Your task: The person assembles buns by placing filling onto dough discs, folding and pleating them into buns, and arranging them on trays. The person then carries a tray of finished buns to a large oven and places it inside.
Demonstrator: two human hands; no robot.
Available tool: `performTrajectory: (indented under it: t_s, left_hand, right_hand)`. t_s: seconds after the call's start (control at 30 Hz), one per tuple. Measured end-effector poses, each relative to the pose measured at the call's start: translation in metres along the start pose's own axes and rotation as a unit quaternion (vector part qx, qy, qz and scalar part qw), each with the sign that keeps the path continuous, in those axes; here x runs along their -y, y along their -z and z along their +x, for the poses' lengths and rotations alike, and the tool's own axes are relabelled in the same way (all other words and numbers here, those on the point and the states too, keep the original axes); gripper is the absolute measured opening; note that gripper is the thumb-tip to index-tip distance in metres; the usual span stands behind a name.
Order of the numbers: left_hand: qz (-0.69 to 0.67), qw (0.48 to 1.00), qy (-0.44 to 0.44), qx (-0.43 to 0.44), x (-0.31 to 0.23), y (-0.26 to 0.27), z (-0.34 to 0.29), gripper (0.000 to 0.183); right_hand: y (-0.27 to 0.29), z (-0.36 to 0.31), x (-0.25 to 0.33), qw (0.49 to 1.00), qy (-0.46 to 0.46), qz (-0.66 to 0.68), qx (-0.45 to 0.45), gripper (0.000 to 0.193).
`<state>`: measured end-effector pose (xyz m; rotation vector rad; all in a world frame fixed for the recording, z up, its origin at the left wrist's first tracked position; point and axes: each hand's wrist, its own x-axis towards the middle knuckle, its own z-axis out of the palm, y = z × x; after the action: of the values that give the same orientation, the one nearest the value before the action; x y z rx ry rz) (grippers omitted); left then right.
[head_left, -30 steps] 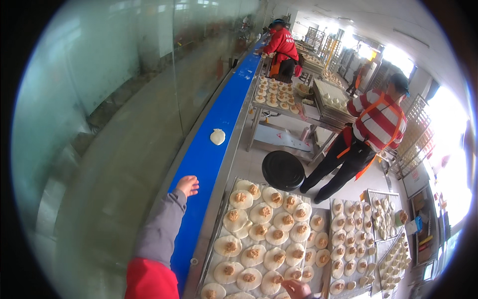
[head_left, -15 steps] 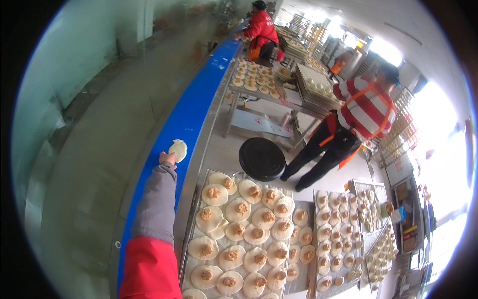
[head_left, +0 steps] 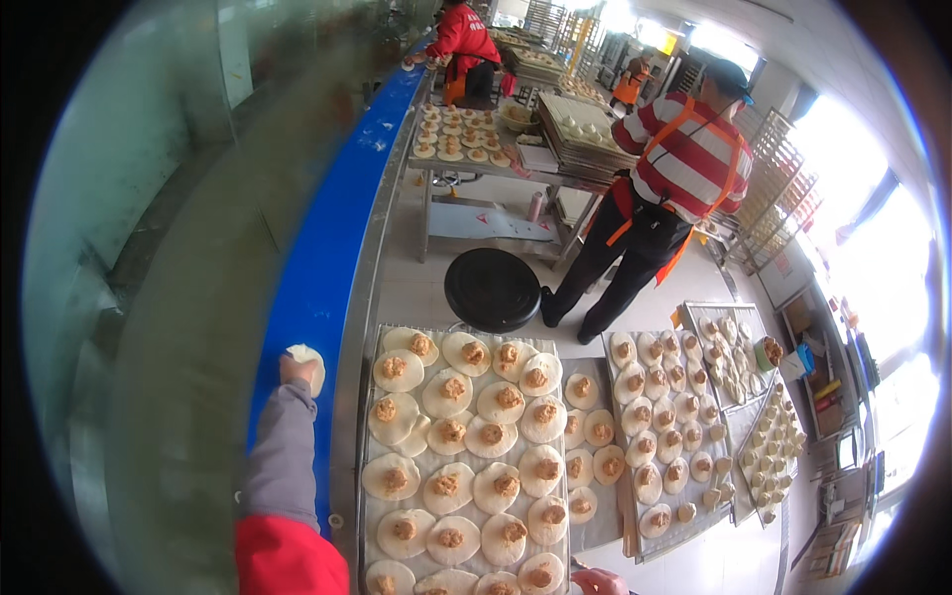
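Observation:
On the blue conveyor belt point(head_left: 322, 233) at my left, my left hand point(head_left: 292, 371) pinches the near edge of a pale, flat dough round point(head_left: 311, 363). Its fingers are partly hidden by the dough. Just right of the belt lies a large tray point(head_left: 363, 535) covered with flat dough rounds, each topped by a lump of orange-brown filling. My right hand point(head_left: 599, 582) shows only in part at the lower edge, beside that tray's near right corner. How its fingers are bent cannot be made out.
More trays of filled rounds point(head_left: 645, 480) and small dough pieces point(head_left: 769, 451) stand to the right. A round black lid or stool top point(head_left: 493, 290) is beyond my tray. One person in stripes point(head_left: 684, 164) stands by a worktable point(head_left: 476, 169); another in red point(head_left: 462, 45) reaches to the belt.
My left hand has come nearer along the belt with the dough round. My right hand has entered at the lower edge. The whole view has shifted a little.

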<state>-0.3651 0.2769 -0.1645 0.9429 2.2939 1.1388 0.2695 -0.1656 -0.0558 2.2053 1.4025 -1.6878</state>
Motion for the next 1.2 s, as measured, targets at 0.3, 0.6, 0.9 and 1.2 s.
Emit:
performTrajectory:
  t_s: [0.3,0.6,0.9,1.2]
  left_hand:
    - [-0.239,0.938,-0.104,0.227,-0.09,0.087,-0.207,0.025]
    - [-0.077,0.77,-0.343,0.532,-0.207,0.063,-0.473,0.028]
    - [-0.052,0.722,-0.283,0.629,-0.224,0.02,-0.561,0.022]
    - [-0.092,0.813,-0.082,0.569,-0.219,-0.019,-0.585,0.02]
  right_hand:
    - [0.029,-0.019,0.052,0.955,0.239,-0.013,-0.177,0.017]
    - [-0.015,-0.004,0.149,0.827,0.253,0.493,-0.095,0.035]
    - [0.039,-0.044,0.064,0.779,0.272,0.513,-0.237,0.024]
    - [0.272,0.033,-0.133,0.663,0.232,0.593,-0.394,0.025]
